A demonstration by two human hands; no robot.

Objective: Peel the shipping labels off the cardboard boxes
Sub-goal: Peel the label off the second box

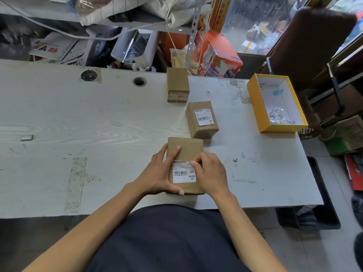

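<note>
**Three cardboard boxes on a scuffed white table**

Three small brown cardboard boxes sat on the worn, wood-grained table [59,118]. At far left lay a small metal block [26,137]. The left hand [159,173] clasped the nearest box [186,149], thumb hooked round its near edge, fingers straight along the top. Its white shipping label [181,174] lay flat, barcode showing. The right hand [210,171] curled its fingertips at the label's upper right corner. Beyond stood a labelled box [202,120] and a plain box [177,83]. Rightmost, a yellow open tray-box [255,103] held crumpled scraps.
</note>
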